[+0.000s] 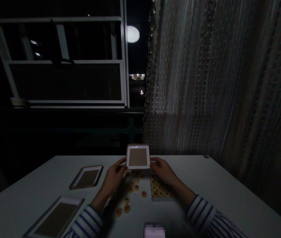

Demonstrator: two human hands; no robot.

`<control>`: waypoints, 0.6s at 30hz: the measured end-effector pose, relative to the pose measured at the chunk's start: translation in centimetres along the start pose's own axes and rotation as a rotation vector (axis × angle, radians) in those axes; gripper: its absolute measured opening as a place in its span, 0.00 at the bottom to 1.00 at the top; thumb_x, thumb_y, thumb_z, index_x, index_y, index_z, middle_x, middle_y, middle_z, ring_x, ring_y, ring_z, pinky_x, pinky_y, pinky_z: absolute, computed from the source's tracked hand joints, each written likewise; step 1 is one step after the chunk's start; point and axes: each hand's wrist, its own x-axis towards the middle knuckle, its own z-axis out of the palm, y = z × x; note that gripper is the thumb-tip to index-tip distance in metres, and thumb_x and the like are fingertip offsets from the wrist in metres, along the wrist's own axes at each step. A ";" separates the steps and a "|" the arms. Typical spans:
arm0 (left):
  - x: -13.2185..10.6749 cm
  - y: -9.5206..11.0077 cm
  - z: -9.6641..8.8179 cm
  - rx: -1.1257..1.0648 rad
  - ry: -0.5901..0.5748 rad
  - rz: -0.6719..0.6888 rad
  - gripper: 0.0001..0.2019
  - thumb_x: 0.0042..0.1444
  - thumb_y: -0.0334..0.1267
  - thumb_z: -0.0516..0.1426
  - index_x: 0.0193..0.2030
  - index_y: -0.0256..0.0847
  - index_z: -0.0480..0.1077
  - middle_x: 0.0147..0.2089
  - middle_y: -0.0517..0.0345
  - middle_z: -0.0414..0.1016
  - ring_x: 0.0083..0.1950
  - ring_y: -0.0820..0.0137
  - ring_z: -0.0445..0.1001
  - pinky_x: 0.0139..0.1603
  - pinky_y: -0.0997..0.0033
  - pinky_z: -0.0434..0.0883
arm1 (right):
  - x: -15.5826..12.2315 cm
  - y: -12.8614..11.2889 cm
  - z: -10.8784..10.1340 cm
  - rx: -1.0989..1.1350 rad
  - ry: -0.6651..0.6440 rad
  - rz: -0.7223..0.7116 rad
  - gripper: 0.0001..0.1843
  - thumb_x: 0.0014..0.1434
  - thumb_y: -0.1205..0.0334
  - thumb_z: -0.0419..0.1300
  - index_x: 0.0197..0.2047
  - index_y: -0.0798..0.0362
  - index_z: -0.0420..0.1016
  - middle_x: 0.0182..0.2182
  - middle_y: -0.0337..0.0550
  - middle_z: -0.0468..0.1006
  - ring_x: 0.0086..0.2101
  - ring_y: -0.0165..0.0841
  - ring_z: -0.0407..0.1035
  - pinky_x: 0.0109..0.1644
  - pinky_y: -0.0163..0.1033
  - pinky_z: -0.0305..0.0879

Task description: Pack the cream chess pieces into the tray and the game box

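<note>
Between my two hands, a small square box lid [137,156] with a white inner rim and brown inside is held up and tilted toward me above the table. My left hand [115,173] grips its left side, and my right hand [162,168] pinches its lower right side. Below lie several loose round wooden game pieces [126,199] with red or dark markings, some hidden behind the lid and my left hand. Under my right forearm sits a shallow box [159,188] filled with rows of similar pieces, partly covered by the arm.
On the white table [190,211], a rimmed tray-like lid [87,178] lies at the left, with a larger one [56,216] nearer me. A phone-like object [154,229] is at the front edge. Beyond stand a window [66,82] and a bead curtain [192,82]. The room is dim.
</note>
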 end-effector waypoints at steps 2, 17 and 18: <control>-0.3 0.1 0.6 -0.036 -0.009 0.005 0.21 0.53 0.41 0.49 0.53 0.37 0.63 0.50 0.54 0.72 0.50 0.69 0.70 0.51 0.72 0.65 | -0.5 0.5 -0.3 0.021 0.011 -0.004 0.19 0.51 0.60 0.53 0.45 0.59 0.68 0.32 0.44 0.76 0.33 0.32 0.70 0.37 0.36 0.64; -1.7 -0.4 4.5 -0.160 0.029 0.004 0.22 0.52 0.42 0.51 0.54 0.39 0.63 0.52 0.53 0.70 0.54 0.67 0.66 0.56 0.66 0.60 | -3.3 1.4 -2.0 0.139 0.061 0.026 0.20 0.52 0.59 0.54 0.47 0.59 0.67 0.34 0.46 0.76 0.36 0.34 0.70 0.42 0.39 0.64; -1.8 -0.5 4.7 -0.182 0.033 0.006 0.22 0.52 0.42 0.52 0.54 0.40 0.63 0.52 0.53 0.70 0.54 0.66 0.66 0.57 0.64 0.59 | -3.5 1.4 -2.1 0.153 0.071 0.036 0.20 0.51 0.58 0.54 0.47 0.59 0.67 0.34 0.46 0.76 0.36 0.34 0.70 0.43 0.40 0.64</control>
